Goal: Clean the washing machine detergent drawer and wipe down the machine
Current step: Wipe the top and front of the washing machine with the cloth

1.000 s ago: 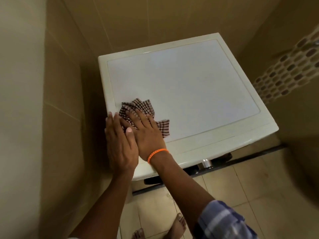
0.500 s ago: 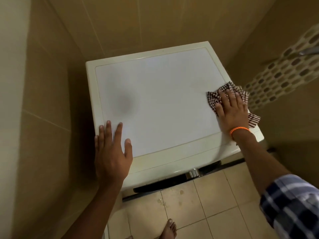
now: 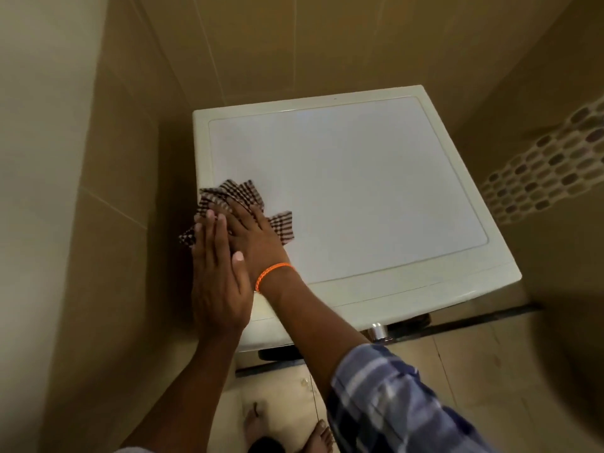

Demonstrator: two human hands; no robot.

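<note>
Standing nearest the camera are two bare feet (image 3: 287, 433) on the tiled floor (image 3: 457, 380), below a blue plaid sleeve (image 3: 392, 403) on the right arm. Just past the feet, the washer's (image 3: 359, 178) front edge shows a small silver knob (image 3: 377, 331).

At the washer's near-left corner the left hand (image 3: 217, 282) lies flat, fingers (image 3: 209, 230) straight and close together, pointing away toward the back wall (image 3: 261, 44), with the thumb against the right hand. The right hand (image 3: 258, 237), with an orange band (image 3: 273, 274) at the wrist, sits just beside it and presses a checked cloth (image 3: 235, 194) down on the lid; its fingers are spread and mostly straight over the fabric, not curled round it.

The cloth is bunched and fans out beyond the fingertips, one flap hanging off the washer's left edge beside the left fingers, another lying to the right of the right hand. Its longer spread runs roughly left to right along the lid's left side.

Beyond the fingers the white lid stretches bare toward the tiled wall; a mosaic strip (image 3: 549, 171) runs along the wall well to the right.
</note>
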